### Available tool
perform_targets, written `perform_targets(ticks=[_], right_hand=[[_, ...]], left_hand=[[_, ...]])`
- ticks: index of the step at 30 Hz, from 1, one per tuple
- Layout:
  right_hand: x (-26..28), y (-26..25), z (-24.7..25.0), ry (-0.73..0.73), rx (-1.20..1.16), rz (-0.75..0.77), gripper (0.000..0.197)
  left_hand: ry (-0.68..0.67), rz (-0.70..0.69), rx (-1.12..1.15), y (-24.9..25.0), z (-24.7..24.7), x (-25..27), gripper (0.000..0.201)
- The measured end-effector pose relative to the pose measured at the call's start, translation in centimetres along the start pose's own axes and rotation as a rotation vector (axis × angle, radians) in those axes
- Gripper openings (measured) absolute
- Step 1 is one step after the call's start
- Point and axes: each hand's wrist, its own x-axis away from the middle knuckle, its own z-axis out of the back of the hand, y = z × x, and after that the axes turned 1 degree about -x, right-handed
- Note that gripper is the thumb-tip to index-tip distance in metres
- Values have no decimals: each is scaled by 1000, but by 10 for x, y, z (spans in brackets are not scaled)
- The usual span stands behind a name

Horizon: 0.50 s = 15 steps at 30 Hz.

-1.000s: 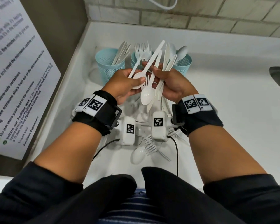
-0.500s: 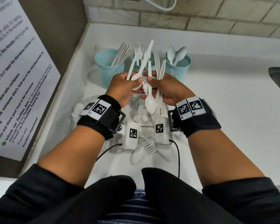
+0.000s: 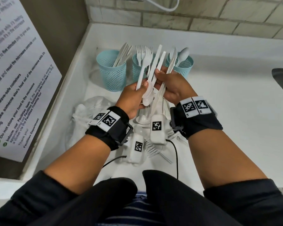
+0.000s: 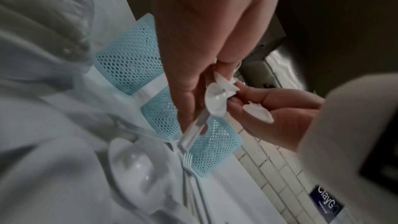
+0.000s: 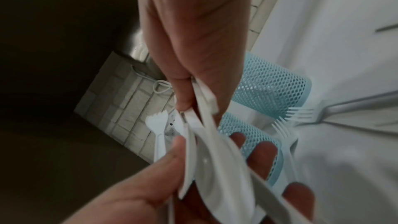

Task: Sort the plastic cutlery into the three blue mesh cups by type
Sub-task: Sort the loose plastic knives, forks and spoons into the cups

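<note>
White brick backs a white desk (image 3: 219, 111), and over it both hands work one bundle. The left hand (image 3: 132, 98) has its grip clamped on a fork (image 3: 141, 69) by the handle, thumb pressed across a spoon (image 3: 148, 95) whose bowl hangs down. The right hand (image 3: 171, 85), at 3 o'clock of it, curls round the mixed bundle (image 3: 160, 67), handles fanning toward 12 o'clock. Beyond, at 12 o'clock, stand the three mesh cups: knife cup (image 3: 112, 70) leftmost, fork cup (image 3: 138, 66) in the middle, spoon cup (image 3: 182, 66) rightmost. More loose cutlery (image 3: 151, 147) lies near the wrists. To do the step well, the left hand should draw the fork free lengthwise while the right keeps its bundle firmly pinched, then drop it tines-up into the middle cup.
</note>
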Motion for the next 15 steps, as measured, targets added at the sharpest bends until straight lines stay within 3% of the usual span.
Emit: perform_targets(ticks=[5,10,15], right_hand=[[3,3,2,-51,-68,-12,19],[9,8,2,-57,171,74,16],[10,15,-4,-23,197,67,44]], left_hand=[[-126,-10,-57,3,2,3,25],[-125,30,-188,7,6,-1,18],[-179,57,-96,5,3,3,31]])
